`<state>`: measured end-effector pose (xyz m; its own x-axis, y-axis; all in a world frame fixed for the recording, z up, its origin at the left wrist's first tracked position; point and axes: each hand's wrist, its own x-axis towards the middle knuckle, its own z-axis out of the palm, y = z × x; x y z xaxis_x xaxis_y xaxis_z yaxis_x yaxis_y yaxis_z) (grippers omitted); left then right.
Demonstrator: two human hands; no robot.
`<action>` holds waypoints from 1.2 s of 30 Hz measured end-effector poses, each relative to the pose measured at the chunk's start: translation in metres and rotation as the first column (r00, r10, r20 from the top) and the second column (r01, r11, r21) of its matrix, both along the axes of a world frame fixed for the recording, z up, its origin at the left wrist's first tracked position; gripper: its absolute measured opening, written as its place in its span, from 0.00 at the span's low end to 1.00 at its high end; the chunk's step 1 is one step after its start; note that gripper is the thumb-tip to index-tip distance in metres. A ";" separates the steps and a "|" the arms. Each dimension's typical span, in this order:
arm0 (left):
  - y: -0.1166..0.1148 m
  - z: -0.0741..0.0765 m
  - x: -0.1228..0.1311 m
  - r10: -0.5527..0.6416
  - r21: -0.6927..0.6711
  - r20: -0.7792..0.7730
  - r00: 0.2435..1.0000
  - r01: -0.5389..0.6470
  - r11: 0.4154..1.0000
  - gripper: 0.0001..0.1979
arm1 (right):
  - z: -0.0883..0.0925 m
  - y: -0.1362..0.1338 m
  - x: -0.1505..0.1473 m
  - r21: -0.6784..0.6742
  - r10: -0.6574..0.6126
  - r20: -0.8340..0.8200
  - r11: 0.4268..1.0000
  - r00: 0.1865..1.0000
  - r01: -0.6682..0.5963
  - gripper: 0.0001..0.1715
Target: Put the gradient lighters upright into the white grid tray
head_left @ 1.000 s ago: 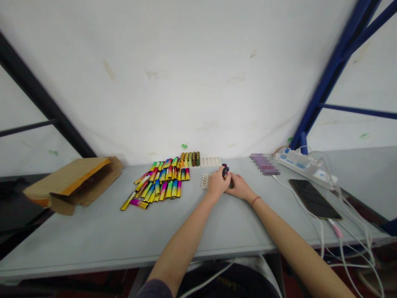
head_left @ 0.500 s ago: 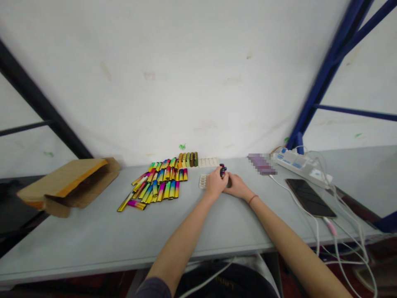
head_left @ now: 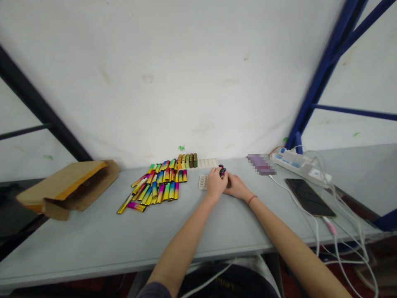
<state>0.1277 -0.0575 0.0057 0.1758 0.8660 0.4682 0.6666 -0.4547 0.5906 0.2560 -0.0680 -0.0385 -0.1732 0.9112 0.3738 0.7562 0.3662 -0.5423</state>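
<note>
My left grip is closed around a small dark piece, which sticks up from my fingertips with a glint of colour on it. It's too small in view for me to say exactly what it is. My right grip is right up against the left one, its fingers curled in toward the same piece, but I can't tell whether they're clamped on it or only touching it. Both hands are low over the grey counter, near its far edge.

Just beside my left hand lies a small white plastic tray. A second white tray sits further back against the wall, and a row of gold and green lighters stands just to its left. In front of that row, a loose pile of shiny rainbow-coloured lighters lies at slightly different angles. Further left is an open brown cardboard envelope with an orange edge.

To my right there's a blurred purple box, a white power strip, and a black phone lying face up, with white cables trailing over the counter's edge. A thin bracelet circles my right wrist.
</note>
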 end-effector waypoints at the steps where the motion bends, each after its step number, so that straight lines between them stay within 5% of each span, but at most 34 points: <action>1: 0.001 0.001 0.000 -0.013 0.013 0.014 1.000 0.013 1.000 0.13 | 0.001 0.000 0.000 -0.003 0.000 -0.003 1.000 1.000 0.000 0.30; 11: 0.011 0.004 -0.003 -0.097 0.140 0.101 0.990 0.082 0.987 0.09 | 0.005 -0.003 -0.002 -0.029 -0.019 0.017 0.999 1.000 0.019 0.32; 15: 0.011 0.019 -0.015 -0.096 0.176 0.208 0.973 0.059 0.983 0.09 | 0.006 -0.006 -0.003 -0.029 -0.046 0.027 0.998 0.999 0.046 0.38; 19: 0.035 0.046 -0.066 -0.013 -0.020 0.275 0.961 0.020 1.000 0.15 | 0.007 -0.009 -0.004 -0.032 -0.056 0.012 0.998 0.998 0.056 0.41; 23: 0.083 0.068 -0.158 0.057 -0.333 0.299 0.953 0.048 0.942 0.19 | 0.006 -0.010 -0.003 -0.049 -0.054 0.008 0.997 0.998 0.055 0.39; 26: 0.119 0.079 -0.221 0.164 -0.521 0.107 0.981 -0.085 0.849 0.14 | 0.005 -0.010 -0.002 -0.046 -0.050 0.010 0.998 0.999 0.051 0.39; 29: 0.147 0.084 -0.253 0.219 -0.601 -0.120 0.968 -0.247 0.760 0.11 | 0.004 -0.010 -0.002 -0.052 -0.048 0.004 0.998 0.999 0.048 0.40; 36: 0.192 0.076 -0.234 0.079 -0.486 -0.488 0.869 -0.346 0.802 0.12 | 0.002 -0.012 -0.003 -0.047 -0.050 -0.025 0.998 0.998 0.049 0.41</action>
